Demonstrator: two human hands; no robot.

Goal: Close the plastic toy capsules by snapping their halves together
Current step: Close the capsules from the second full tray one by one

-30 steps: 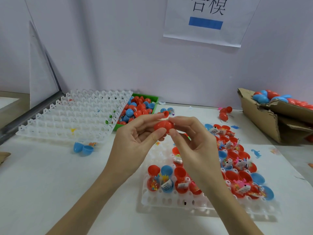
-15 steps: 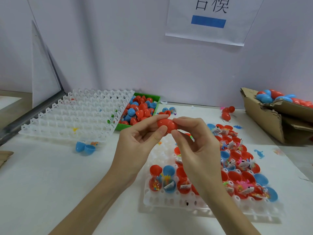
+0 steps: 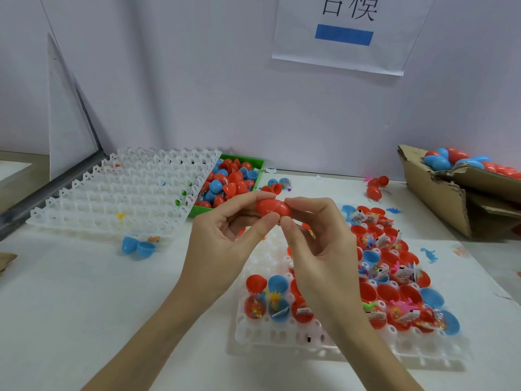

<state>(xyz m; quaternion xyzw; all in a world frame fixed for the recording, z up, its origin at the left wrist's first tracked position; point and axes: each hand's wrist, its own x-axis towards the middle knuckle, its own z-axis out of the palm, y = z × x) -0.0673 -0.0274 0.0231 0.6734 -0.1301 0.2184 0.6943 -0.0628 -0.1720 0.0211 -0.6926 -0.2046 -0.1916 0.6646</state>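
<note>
red capsule (image 3: 273,208) | ends hidden by both hands' fingers (image 3: 253,199)

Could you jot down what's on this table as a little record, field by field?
held: red capsule, pinched between left hand and right hand
near tray: white tray with open, filled red and blue halves
far tray: white tray, mostly bare
green bin: loose red and blue pieces
cardboard box: red and blue capsules
</note>
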